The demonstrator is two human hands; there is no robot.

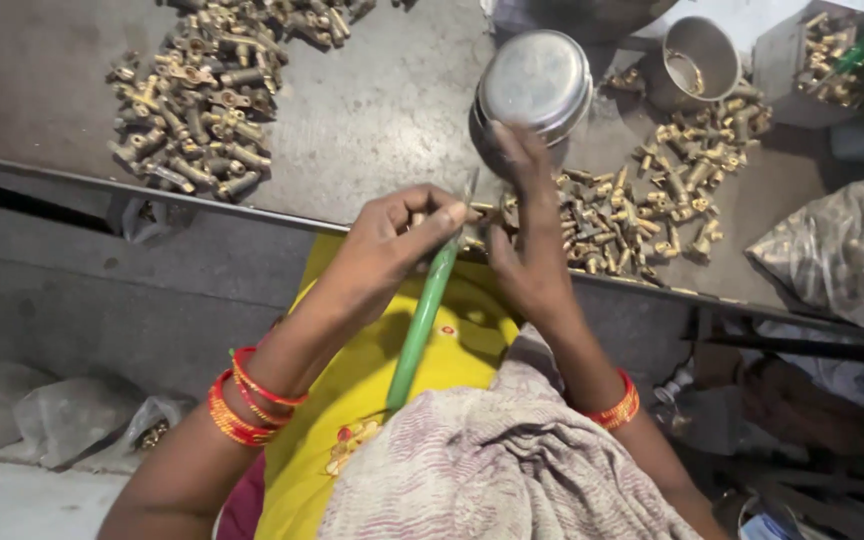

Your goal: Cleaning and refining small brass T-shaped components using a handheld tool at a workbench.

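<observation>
Two hands work a green-handled tool against a small brass fitting at the bench edge.

The left hand [392,245] is clenched around the green-handled tool [420,325], slim and straight, its long axis running from 7 o'clock up to 1 o'clock, tip uppermost. The right hand [524,250] pinches the brass fitting [480,212] at that tip. At 12 o'clock stands a steel bowl [534,82], its contents hidden; the steel cup [697,58] at 1 o'clock holds a few brass pieces.

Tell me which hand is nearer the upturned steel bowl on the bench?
The right hand: its raised fingertip reaches the near rim of the steel bowl. The left hand sits lower and to the left, gripping the green-handled tool, clearly apart from the bowl.
</observation>
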